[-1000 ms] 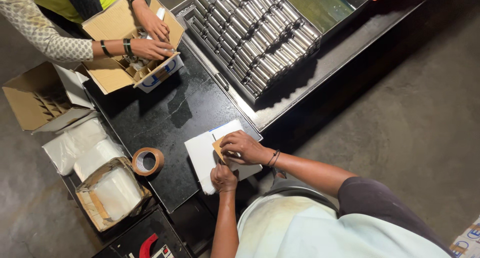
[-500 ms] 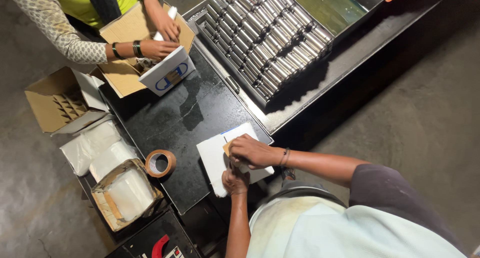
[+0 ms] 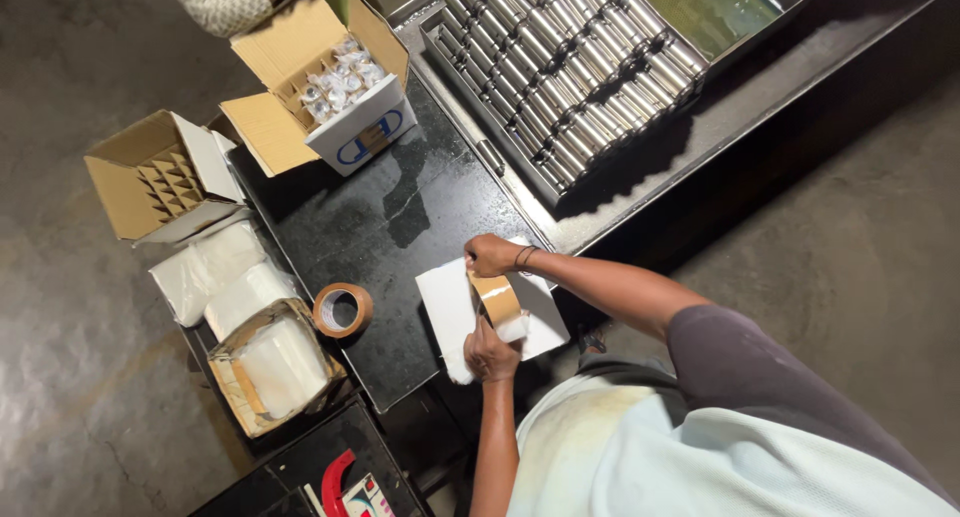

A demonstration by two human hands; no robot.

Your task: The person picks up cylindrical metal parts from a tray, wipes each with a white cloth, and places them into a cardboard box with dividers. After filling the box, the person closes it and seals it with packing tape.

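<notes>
At nine o'clock an open corrugated carton [image 3: 160, 177] with a cardboard divider grid is sitting beside soft white plastic bags [image 3: 215, 277], and at seven o'clock a taped bundle of white packets [image 3: 275, 365] is lying on the glossy black table [image 3: 400, 227]. A round roll of brown tape [image 3: 343, 310] is resting flat just beside that bundle. At eleven o'clock a second open carton [image 3: 330, 87] is holding small clear-wrapped pieces. Near the centre, a flat white box [image 3: 450, 307] is lying at the table's near edge; the left hand [image 3: 490, 355] is pressing on its six o'clock edge, seemingly pinning the strip down, while the right hand [image 3: 492, 255] is pinching a glossy strip of brown tape [image 3: 498, 299] at twelve o'clock, stretched across the box between both hands. At one o'clock, rows of shiny metal cylinders [image 3: 570, 67] are filling a grey tray [image 3: 480, 127].
</notes>
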